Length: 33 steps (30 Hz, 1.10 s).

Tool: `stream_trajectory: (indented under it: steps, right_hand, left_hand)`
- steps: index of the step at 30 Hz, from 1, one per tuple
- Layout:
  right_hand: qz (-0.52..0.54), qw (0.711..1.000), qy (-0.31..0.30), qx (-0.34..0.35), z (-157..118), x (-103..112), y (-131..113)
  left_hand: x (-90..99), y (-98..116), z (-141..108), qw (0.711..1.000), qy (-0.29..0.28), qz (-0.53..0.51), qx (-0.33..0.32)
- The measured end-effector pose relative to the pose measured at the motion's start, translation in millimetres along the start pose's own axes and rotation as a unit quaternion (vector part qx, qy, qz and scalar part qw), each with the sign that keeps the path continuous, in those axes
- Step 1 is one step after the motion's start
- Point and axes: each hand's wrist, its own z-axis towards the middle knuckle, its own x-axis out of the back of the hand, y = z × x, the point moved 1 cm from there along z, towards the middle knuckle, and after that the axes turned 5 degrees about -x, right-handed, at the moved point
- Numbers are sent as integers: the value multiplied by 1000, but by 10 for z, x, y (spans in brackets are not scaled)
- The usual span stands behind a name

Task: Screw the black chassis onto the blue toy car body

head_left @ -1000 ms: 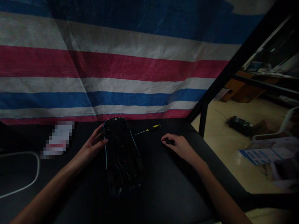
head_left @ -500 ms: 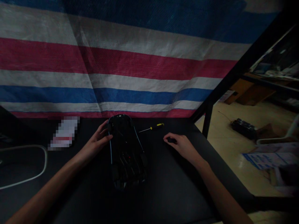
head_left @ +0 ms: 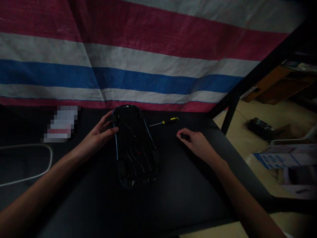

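A toy car [head_left: 133, 145] lies upside down on the dark table, its black underside facing up, wheels showing and a small red spot near its rear middle. Thin pale-blue lines run along its sides. My left hand [head_left: 100, 130] grips the car's left edge, thumb over the rim and fingers spread along the side. To the right of the car rests a screwdriver [head_left: 170, 121] with a yellow-and-black handle, its thin shaft pointing left. Below it, my right hand [head_left: 195, 140] is closed at the table, thumb and fingers curled around something small and dark that I cannot make out.
A blurred-out white and red item [head_left: 63, 124] lies at the left, with a white cable [head_left: 51, 158] nearer me. Behind the table hangs a striped sheet [head_left: 148, 79]. A black frame post [head_left: 230, 114] stands at the right, boxes [head_left: 289, 155] on the floor beyond.
The view has tipped downward and shifted slightly, so the table's things appear higher in the picture. Both hands keep about the same places beside the car and the screwdriver.
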Motion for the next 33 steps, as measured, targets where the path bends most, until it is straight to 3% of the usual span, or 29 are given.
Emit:
stream_trajectory:
  steps: [10, 23, 28, 33]
  right_hand:
    - [-47, 998, 42, -7, -39, 3, -96]
    - [-10, 999, 53, -6, -4, -117, -228]
    - [12, 997, 75, 18, 51, -64, -503]
    - [43, 993, 60, 94, 143, 17, -1056]
  left_hand:
    - [-22, 58, -39, 1000, 2, -11, 16]
    - [2, 58, -50, 1000, -9, -24, 17]
    - [-12, 69, -59, 999, -13, -34, 0]
    - [-35, 113, -111, 999, -8, -44, 5]
